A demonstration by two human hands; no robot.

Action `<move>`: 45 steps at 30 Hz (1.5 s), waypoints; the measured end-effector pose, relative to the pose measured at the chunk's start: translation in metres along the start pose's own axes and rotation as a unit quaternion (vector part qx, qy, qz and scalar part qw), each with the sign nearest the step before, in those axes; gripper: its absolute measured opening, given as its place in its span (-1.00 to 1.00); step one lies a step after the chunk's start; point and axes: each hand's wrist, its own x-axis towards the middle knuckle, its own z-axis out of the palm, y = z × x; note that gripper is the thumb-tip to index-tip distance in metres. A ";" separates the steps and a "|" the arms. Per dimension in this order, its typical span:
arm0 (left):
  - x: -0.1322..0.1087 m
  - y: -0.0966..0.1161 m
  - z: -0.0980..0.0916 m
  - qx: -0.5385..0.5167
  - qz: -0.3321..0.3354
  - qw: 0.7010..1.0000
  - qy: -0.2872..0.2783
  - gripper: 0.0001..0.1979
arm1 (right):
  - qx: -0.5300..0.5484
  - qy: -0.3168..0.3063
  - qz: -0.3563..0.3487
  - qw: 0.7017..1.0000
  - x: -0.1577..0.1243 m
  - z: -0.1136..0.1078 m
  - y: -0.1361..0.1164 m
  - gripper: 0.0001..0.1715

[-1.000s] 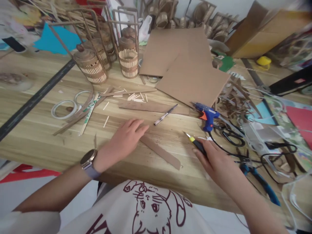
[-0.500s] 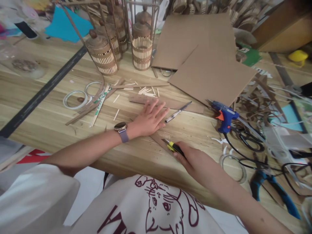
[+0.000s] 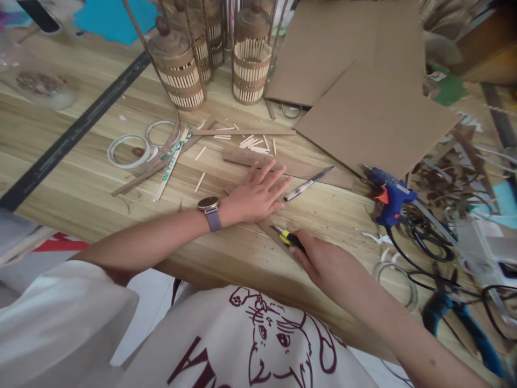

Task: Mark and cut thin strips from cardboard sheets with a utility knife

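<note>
Left hand: fingers slightly apart, palm down.
Right hand: fingers clamped on craft knife.
Cardboard strip: at left hand's five o'clock; probably light, bendable, best pressed flat from above.

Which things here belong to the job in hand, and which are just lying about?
In use:
craft knife, held in the right hand
brown strip, partly under the left hand

Apparently just lying about, untouched:
blue glue gun
pen
pliers
cardboard sheets
</note>
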 end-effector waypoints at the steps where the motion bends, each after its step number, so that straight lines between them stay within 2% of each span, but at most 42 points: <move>1: 0.000 0.000 0.000 0.001 0.001 1.000 0.003 -0.38 | -0.001 -0.001 0.002 1.000 0.000 0.000 -0.001 -0.78; 6: -0.001 -0.001 0.003 -0.008 0.003 1.000 0.021 -0.39 | -0.046 -0.016 0.022 0.999 -0.001 -0.006 -0.010 -0.79; 11: 0.000 0.000 0.001 -0.019 -0.004 1.000 0.010 -0.38 | -0.117 -0.052 0.029 0.991 0.001 -0.019 -0.022 -0.77; 17: 0.000 0.002 -0.001 -0.029 -0.004 0.999 0.015 -0.38 | -0.133 -0.047 0.020 0.990 0.006 -0.028 -0.026 -0.68; 30: -0.001 0.002 0.001 -0.022 -0.005 1.000 0.022 -0.37 | -0.154 -0.066 0.026 0.986 0.007 -0.033 -0.032 -0.65; 35: -0.001 0.002 -0.001 -0.023 -0.007 1.000 0.016 -0.38 | -0.159 -0.056 0.024 0.985 0.007 -0.033 -0.032 -0.64; 45: -0.002 -0.001 -0.001 -0.024 -0.006 1.000 0.013 -0.38 | -0.187 -0.092 0.024 0.978 0.006 -0.030 -0.030 -0.57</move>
